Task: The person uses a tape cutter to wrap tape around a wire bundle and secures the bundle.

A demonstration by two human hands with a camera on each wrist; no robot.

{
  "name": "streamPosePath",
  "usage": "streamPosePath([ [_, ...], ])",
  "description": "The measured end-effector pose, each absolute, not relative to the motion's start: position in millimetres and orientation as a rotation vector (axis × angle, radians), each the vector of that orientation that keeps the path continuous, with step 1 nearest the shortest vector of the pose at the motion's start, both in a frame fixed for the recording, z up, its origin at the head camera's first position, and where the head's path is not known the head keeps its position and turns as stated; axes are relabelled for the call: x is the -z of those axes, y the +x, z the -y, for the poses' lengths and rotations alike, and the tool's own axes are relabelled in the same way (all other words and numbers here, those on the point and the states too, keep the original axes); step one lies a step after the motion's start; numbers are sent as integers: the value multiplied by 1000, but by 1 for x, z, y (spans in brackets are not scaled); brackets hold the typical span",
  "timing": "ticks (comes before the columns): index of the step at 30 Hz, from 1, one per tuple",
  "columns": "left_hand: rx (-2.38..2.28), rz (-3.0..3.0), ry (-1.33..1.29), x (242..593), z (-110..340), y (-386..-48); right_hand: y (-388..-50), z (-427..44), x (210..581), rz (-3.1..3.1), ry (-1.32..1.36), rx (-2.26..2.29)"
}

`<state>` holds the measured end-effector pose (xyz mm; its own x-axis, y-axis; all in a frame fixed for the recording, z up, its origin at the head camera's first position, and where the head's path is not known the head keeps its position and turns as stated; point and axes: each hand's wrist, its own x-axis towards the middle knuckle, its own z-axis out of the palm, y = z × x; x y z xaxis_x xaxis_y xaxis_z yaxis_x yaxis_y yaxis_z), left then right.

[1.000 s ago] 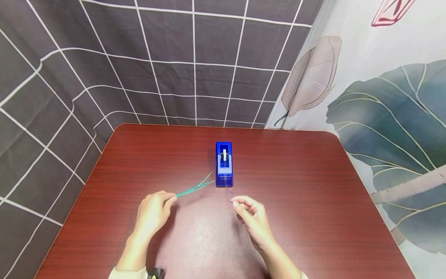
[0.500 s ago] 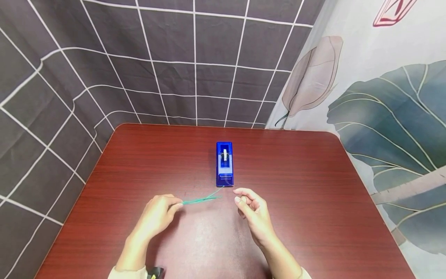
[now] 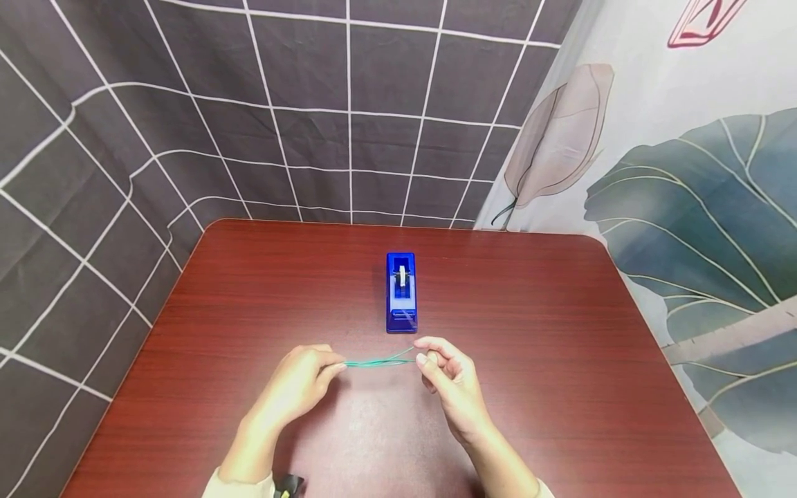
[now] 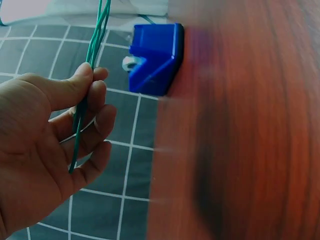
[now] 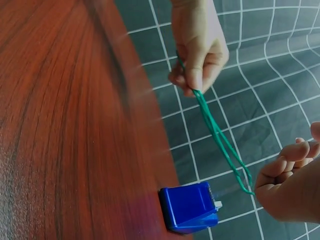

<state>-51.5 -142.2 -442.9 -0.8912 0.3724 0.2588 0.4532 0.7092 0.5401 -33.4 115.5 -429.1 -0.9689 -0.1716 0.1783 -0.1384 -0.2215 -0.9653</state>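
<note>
My left hand point(image 3: 301, 384) pinches a small bundle of thin green wires point(image 3: 376, 362) between thumb and index finger. In the left wrist view, the tail of the wires point(image 4: 76, 145) runs down past the palm. Their free ends reach the fingertips of my right hand point(image 3: 457, 387), whose thumb and index tips stand slightly apart. A faint strip of clear tape point(image 3: 409, 323) runs from the blue tape dispenser point(image 3: 402, 328) toward the right fingertips; the right hand appears to hold its end, though the tape is hard to see. A pale tape roll point(image 3: 402, 276) sits in the dispenser.
The dispenser stands on a reddish-brown wooden table point(image 3: 529, 311), just beyond the hands. A dark grid-patterned cloth point(image 3: 311, 138) hangs behind and to the left. A white leaf-printed curtain point(image 3: 672, 90) hangs on the right.
My left hand has moved right, bringing the wire ends from left of the dispenser to the right fingertips. The right thumb and index finger have parted a little; that hand has hardly moved.
</note>
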Motion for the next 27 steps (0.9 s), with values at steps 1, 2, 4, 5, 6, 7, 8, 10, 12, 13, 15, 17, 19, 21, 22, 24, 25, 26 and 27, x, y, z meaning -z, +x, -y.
streamPosePath([
  [1,932,2775,-686,441,140,-52,-33,-115,429,-1948,-393,2404],
  [2,934,2768,-693,440,138,-53,-33,-115,429,-1950,-396,2399],
  [4,940,2755,-705,437,133,-54,-32,-114,429,-1950,-392,2390],
  [5,940,2749,-710,436,131,-55,-32,-114,429,-1948,-389,2385],
  [6,936,2741,-716,435,128,-55,-31,-113,429,-1948,-385,2380],
  [7,939,2733,-722,434,126,-56,-31,-113,429,-1948,-380,2374],
  [8,933,2726,-727,433,124,-57,-30,-113,429,-1943,-376,2371],
  [10,917,2712,-740,431,120,-58,-29,-112,429,-1939,-374,2366],
  [12,898,2701,-752,429,117,-59,-29,-111,428,-1940,-377,2363],
  [13,888,2698,-757,428,115,-59,-28,-111,428,-1937,-379,2363],
  [15,875,2696,-759,425,111,-58,-27,-110,428,-1930,-377,2360],
  [17,867,2696,-758,424,108,-58,-26,-109,429,-1925,-374,2354],
  [19,863,2697,-759,423,106,-58,-25,-109,430,-1917,-369,2350],
  [21,864,2693,-764,423,104,-58,-23,-108,431,-1916,-355,2342],
  [22,864,2692,-768,423,103,-58,-22,-108,432,-1911,-348,2341],
  [24,867,2690,-777,423,102,-57,-21,-108,433,-1903,-328,2335],
  [25,869,2686,-782,422,101,-57,-20,-108,433,-1900,-318,2334],
  [26,872,2683,-785,422,101,-57,-20,-108,433,-1894,-306,2333],
  [27,873,2680,-790,421,100,-57,-19,-108,433,-1888,-297,2332],
])
